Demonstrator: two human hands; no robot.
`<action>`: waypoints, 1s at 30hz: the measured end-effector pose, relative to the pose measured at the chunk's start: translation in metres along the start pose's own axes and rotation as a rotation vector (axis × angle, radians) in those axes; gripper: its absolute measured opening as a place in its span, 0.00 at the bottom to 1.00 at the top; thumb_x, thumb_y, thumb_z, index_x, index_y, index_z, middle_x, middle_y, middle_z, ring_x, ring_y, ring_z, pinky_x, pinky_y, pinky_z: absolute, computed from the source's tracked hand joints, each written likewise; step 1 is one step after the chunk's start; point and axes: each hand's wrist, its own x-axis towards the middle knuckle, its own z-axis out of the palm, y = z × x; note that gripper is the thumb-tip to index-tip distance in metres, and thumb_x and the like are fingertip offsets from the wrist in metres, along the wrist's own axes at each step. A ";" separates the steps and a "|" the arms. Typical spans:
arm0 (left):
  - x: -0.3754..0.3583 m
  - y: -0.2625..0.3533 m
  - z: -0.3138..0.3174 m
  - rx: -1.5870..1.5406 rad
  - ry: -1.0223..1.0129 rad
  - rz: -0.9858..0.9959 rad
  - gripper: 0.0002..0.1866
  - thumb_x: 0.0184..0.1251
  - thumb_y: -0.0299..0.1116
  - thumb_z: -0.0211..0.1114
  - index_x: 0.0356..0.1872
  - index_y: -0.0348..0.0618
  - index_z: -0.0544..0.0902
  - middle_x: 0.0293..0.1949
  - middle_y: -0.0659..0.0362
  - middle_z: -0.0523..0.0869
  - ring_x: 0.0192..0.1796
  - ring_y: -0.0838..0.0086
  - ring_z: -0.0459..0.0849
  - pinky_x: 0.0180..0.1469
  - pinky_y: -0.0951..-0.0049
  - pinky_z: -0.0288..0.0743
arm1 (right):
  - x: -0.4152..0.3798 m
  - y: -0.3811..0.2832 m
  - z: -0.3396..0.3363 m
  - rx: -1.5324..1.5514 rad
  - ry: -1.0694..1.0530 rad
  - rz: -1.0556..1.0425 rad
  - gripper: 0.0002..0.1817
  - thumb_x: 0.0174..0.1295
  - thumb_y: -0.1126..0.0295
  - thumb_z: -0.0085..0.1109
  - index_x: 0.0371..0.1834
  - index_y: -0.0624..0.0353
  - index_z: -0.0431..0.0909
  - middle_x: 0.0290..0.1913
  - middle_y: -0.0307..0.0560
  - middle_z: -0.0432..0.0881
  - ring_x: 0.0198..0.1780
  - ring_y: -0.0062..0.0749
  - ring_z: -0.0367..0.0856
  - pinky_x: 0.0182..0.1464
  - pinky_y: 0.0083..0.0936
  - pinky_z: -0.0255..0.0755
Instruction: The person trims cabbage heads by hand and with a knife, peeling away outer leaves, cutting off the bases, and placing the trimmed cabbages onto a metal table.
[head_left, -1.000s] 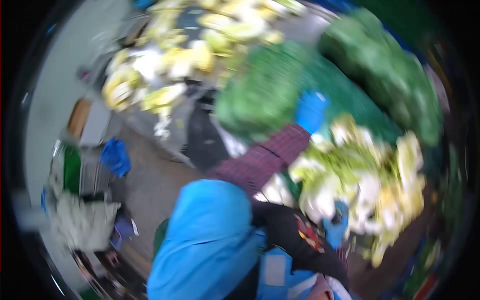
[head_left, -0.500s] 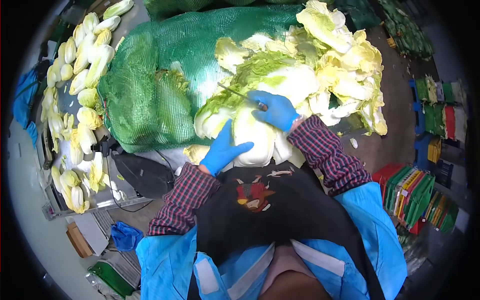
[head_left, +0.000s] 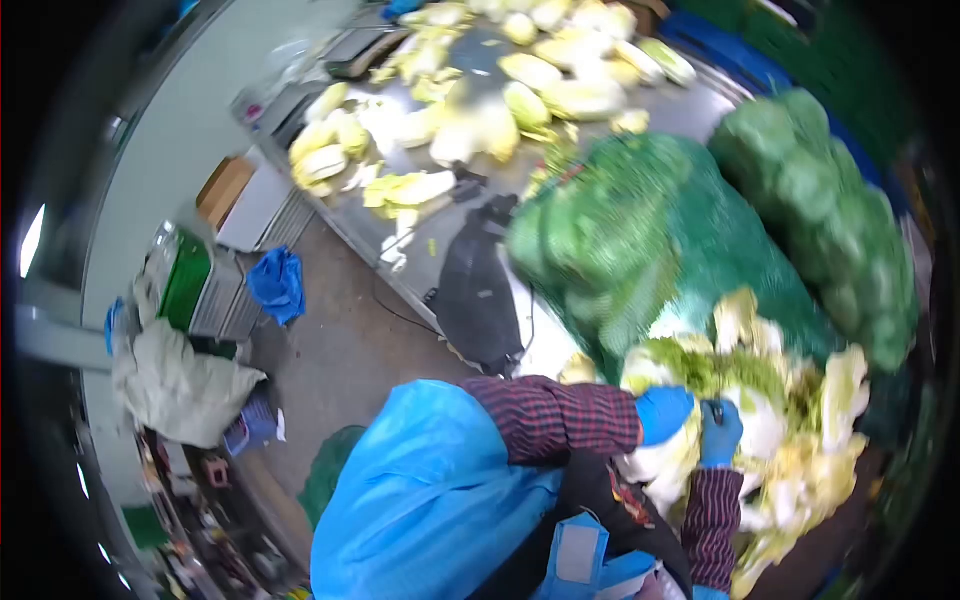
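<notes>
My left hand [head_left: 665,413], in a blue glove, rests against a Chinese cabbage [head_left: 652,462] in front of my apron; its fingers are too blurred to make out. Close to its right, my right hand [head_left: 721,434], also blue-gloved, is closed round a knife, of which only a small dark part shows. Loose pale leaves [head_left: 790,490] lie beside and beyond the hands. Leafy green tops [head_left: 690,365] show just past my fingers.
A green mesh sack of cabbages [head_left: 640,220] lies beyond my hands, with another mesh sack [head_left: 815,210] behind it. Trimmed cabbages [head_left: 585,98] cover part of the metal table [head_left: 390,270]. A dark device [head_left: 480,285] with a cable sits near the table's edge.
The view has swung left, so the hands and cabbages now appear at the lower right. My hands are closer together, and the knife blade no longer shows clearly.
</notes>
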 end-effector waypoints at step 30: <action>-0.027 -0.025 -0.075 -0.264 -0.328 -0.137 0.49 0.44 0.59 0.75 0.60 0.28 0.70 0.53 0.37 0.76 0.55 0.43 0.75 0.58 0.54 0.70 | -0.014 0.006 0.016 0.033 0.125 0.233 0.14 0.52 0.55 0.62 0.29 0.55 0.78 0.23 0.51 0.76 0.27 0.46 0.76 0.32 0.37 0.69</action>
